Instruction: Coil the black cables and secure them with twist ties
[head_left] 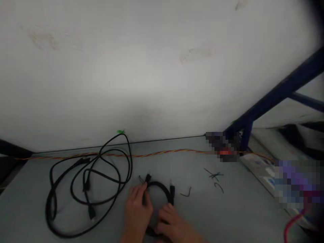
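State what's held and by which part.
A coiled black cable: the left hand grips the loop's left side, the right hand its lower part, not the end plugs.

One head-worn view, facing forward and down.
The table is seen from close by, with a wall filling the upper frame and the left hand and right hand kept at the bottom edge.

Right of the right hand, the grey tabletop lets a hand pass toward the lower right; short black wire scraps lie in the way higher up; the small black cable coil sits between the hands; the looped black cable obstructs the left, just beside the left hand; a twisted red-and-yellow wire crosses the back, before the white wall; the blue metal frame blocks the upper right.
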The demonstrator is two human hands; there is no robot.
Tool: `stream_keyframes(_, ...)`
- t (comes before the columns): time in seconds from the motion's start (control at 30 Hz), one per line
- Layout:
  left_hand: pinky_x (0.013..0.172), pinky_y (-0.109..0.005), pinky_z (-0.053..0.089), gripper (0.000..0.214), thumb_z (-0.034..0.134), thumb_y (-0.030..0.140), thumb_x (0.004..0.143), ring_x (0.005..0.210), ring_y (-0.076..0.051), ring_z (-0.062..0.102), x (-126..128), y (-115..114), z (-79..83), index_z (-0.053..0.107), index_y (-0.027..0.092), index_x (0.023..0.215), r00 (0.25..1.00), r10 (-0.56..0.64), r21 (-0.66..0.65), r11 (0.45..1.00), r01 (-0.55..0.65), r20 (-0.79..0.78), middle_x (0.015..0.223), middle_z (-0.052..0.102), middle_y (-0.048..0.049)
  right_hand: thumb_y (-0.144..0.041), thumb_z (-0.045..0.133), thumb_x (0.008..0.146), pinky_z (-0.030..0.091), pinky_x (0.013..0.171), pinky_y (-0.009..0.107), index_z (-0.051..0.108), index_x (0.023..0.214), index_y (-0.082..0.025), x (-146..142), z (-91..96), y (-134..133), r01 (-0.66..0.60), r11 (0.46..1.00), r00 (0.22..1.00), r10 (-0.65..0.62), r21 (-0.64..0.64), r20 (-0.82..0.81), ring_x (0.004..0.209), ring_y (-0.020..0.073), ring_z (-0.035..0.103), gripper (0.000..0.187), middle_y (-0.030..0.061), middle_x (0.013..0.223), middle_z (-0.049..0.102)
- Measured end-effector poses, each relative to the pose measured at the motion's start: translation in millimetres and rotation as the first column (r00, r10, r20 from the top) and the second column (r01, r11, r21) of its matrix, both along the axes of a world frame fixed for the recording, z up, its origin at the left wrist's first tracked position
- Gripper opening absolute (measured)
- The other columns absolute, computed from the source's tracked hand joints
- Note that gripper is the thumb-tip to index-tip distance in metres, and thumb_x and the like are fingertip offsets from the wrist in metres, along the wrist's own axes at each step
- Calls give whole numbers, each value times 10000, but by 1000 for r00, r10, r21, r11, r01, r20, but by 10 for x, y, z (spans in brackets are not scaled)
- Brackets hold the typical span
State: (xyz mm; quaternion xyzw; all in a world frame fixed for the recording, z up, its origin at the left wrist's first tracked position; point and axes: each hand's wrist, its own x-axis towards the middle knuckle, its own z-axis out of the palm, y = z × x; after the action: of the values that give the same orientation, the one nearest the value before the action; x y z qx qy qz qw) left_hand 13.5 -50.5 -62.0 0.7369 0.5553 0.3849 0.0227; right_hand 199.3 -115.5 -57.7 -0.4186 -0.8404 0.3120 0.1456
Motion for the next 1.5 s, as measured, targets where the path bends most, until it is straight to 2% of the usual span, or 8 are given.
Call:
stream_keyframes(0.17, 825, -369, 666, 265, 567, 132, 988, 896, -232, 783, -6, -21, -18, 758, 200, 1158, 999, -52, 30, 998, 52, 12, 980, 805, -85, -263, 734, 1005, 495, 1077, 373, 745, 943, -228, -52, 91, 11, 34, 999, 995, -35, -14, -98, 1064, 193, 673, 72, 22, 1038, 746)
stream_keyframes(0.27, 826, -366, 665, 206, 585, 162, 1030, 880, -224, 781, -23, -4, -25, 769, 210, 1110, 998, -59, 15, 998, 59, 21, 963, 810, -75, -210, 542, 1078, 560, 964, 325, 708, 956, -215, -186, 95, 69, 246, 969, 957, -242, 6, -160, 894, 174, 707, 206, 27, 915, 735)
stream_keyframes(0.43, 801, -393, 654, 232, 559, 209, 1049, 834, -235, 776, -103, 39, -53, 784, 247, 1088, 999, -51, -44, 998, 52, 19, 927, 816, -57, -204, 372, 1118, 577, 652, 232, 674, 1395, -219, -447, -53, 353, 477, 856, 877, -449, 200, -170, 767, 167, 747, 410, 80, 1037, 775)
stream_keyframes(0.67, 799, -432, 650, 228, 610, 426, 1052, 858, -268, 775, -110, 55, -114, 733, 234, 1071, 982, 121, -158, 983, -98, 143, 935, 804, -69, -128, 484, 1037, 582, 609, 207, 679, 1483, -259, -470, -201, 462, 479, 835, 874, -483, 272, -57, 792, 159, 768, 505, 104, 1172, 753)
stream_keyframes(0.8, 801, -437, 650, 320, 558, 491, 1072, 846, -272, 765, -126, 46, -86, 739, 246, 972, 983, 86, -187, 981, -55, 160, 899, 800, -70, -147, 541, 1042, 583, 612, 214, 756, 1389, -266, -477, -227, 517, 499, 830, 864, -501, 249, -61, 741, 159, 761, 425, 81, 1080, 770)
stream_keyframes(0.97, 859, -402, 663, 315, 480, 374, 1103, 967, -248, 804, -328, 60, -25, 740, 216, 1181, 979, 56, -265, 964, -1, 198, 1055, 833, -97, -165, 557, 1044, 552, 565, 214, 793, 1333, -305, -517, -257, 557, 532, 794, 840, -539, 294, -62, 660, 149, 736, 399, 53, 958, 762)
stream_keyframes(1.3, 920, -475, 632, 416, 573, 495, 1019, 1038, -342, 810, -368, 206, 19, 788, 207, 1229, 983, 175, -396, 907, -141, 50, 1144, 836, -159, -227, 578, 1065, 534, 536, 218, 807, 1300, -320, -538, -253, 535, 545, 773, 828, -557, 325, -66, 640, 145, 726, 341, 52, 927, 750)
stream_keyframes(1.5, 919, -476, 616, 408, 661, 485, 897, 968, -320, 797, -344, 420, 87, 809, 214, 1163, 951, 125, -567, 821, 61, 284, 994, 838, -115, -181, 599, 1035, 540, 559, 215, 795, 1328, -309, -520, -252, 533, 527, 791, 842, -535, 311, -67, 655, 145, 733, 375, 43, 937, 750)
